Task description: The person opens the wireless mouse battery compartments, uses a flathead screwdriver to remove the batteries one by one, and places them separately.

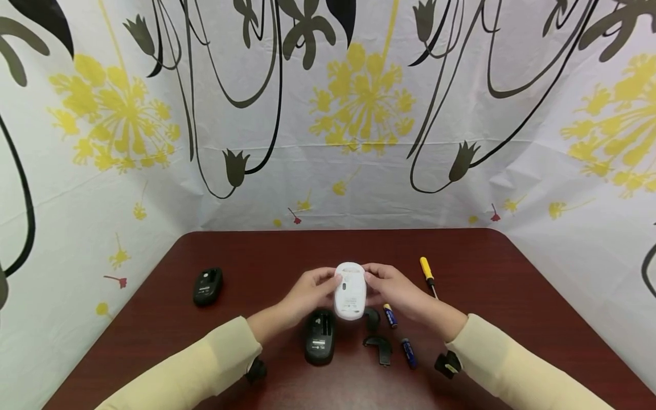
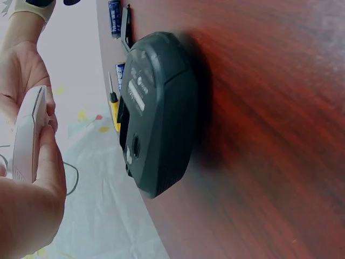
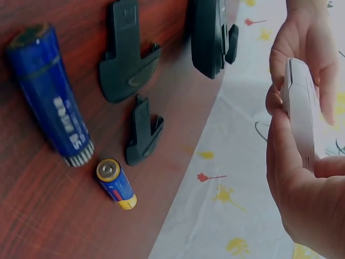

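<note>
Between both hands is a white computer mouse (image 1: 351,296), its underside turned up toward the head camera. My left hand (image 1: 311,289) grips its left edge, thumb on the underside. On the opposite edge, my right hand (image 1: 393,286) pinches it the same way. In the left wrist view the white mouse (image 2: 28,137) shows from the side, raised off the table. Just below the hands lies a black mouse (image 1: 320,341), bottom up, with its battery bay uncovered. Two black battery covers (image 1: 380,346) (image 3: 144,132) lie to its right.
Two blue batteries (image 1: 409,353) (image 1: 390,316) lie on the dark red table (image 1: 246,250) near the right forearm. Beyond them is a yellow-handled screwdriver (image 1: 426,269). Another black mouse (image 1: 208,286) lies bottom up at the left. A patterned cloth (image 1: 328,188) hangs behind the table.
</note>
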The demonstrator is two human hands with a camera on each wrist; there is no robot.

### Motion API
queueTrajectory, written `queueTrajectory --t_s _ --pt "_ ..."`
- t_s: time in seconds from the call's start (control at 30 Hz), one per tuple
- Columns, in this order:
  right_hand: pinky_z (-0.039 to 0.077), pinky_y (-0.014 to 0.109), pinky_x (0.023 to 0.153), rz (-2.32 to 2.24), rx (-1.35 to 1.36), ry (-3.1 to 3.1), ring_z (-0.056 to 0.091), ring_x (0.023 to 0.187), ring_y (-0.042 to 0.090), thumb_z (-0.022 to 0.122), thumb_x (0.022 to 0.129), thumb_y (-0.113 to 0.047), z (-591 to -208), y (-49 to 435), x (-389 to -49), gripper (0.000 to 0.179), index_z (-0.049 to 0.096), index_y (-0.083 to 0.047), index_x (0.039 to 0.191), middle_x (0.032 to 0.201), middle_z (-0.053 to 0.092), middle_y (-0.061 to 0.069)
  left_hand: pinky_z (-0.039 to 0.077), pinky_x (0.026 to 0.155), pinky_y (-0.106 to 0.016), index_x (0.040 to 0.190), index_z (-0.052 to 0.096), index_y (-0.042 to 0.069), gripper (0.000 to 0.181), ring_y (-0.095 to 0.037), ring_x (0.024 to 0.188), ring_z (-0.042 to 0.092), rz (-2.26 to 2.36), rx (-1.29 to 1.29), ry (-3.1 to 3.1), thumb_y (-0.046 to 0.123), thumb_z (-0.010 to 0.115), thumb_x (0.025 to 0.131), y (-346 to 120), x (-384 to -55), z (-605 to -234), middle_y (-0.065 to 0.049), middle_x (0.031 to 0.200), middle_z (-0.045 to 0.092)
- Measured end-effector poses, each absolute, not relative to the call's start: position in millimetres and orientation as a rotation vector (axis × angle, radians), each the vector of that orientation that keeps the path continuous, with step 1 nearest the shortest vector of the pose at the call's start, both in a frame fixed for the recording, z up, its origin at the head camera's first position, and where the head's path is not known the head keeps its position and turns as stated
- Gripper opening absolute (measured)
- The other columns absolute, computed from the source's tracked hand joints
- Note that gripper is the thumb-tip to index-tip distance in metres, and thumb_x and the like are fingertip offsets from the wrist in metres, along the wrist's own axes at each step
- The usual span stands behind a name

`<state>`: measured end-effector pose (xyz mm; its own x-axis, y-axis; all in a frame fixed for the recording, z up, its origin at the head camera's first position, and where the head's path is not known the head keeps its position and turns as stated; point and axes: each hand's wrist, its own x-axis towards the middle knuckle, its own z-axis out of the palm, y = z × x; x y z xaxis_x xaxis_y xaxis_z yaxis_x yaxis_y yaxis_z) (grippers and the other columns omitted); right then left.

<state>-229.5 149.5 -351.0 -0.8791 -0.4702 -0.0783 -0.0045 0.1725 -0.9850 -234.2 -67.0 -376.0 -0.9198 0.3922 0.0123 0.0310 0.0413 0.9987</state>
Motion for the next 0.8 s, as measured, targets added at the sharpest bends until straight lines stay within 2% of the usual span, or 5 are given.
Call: queueTrajectory --t_s 0.2,0.43,0.6,0.7,0.8 --pt "0.054 0.046 0.086 -1.768 -0.418 2.032 0.063 0.098 0.024 0.037 0.107 -0.015 -357 151 -226 0.038 0.041 0.011 0.134 0.117 0.057 0.019 0.058 0.075 -0.036 0.131 0.052 -0.008 0.044 -0.022 0.087 0.068 1.954 0.483 1.994 0.014 0.064 0.095 -68 -228 -382 -0.017 0.110 0.065" --pt "0.057 0.040 0.080 -1.773 -0.414 2.000 0.063 0.090 0.022 0.040 0.106 -0.015 -359 150 -219 0.035 0.044 0.011 0.129 0.107 0.059 0.016 0.058 0.074 -0.037 0.130 0.052 -0.007 0.043 -0.022 0.086 0.068 1.918 0.457 2.010 0.017 0.064 0.096 -69 -223 -386 -0.016 0.108 0.067" --pt "0.057 0.040 0.080 -1.752 -0.478 2.027 0.063 0.095 0.024 0.043 0.106 -0.018 -361 152 -218 0.039 0.044 0.009 0.133 0.112 0.059 0.017 0.059 0.071 -0.037 0.129 0.053 -0.008 0.042 -0.020 0.082 0.067 1.935 0.428 2.009 0.016 0.063 0.096 -68 -219 -385 -0.016 0.106 0.068" --pt "0.057 0.043 0.080 -1.711 -0.581 2.138 0.063 0.099 0.026 0.049 0.103 -0.021 -362 154 -218 0.044 0.043 0.004 0.139 0.118 0.058 0.017 0.059 0.070 -0.035 0.128 0.053 -0.008 0.042 -0.019 0.081 0.067 1.945 0.419 2.000 0.015 0.064 0.095 -67 -216 -384 -0.015 0.105 0.068" --pt "0.057 0.039 0.080 -1.608 -0.740 2.337 0.062 0.103 0.024 0.062 0.097 -0.022 -364 153 -219 0.052 0.044 -0.004 0.142 0.122 0.058 0.013 0.059 0.070 -0.035 0.127 0.054 -0.008 0.041 -0.018 0.081 0.066 1.947 0.426 1.993 0.015 0.063 0.095 -66 -215 -385 -0.015 0.105 0.068"
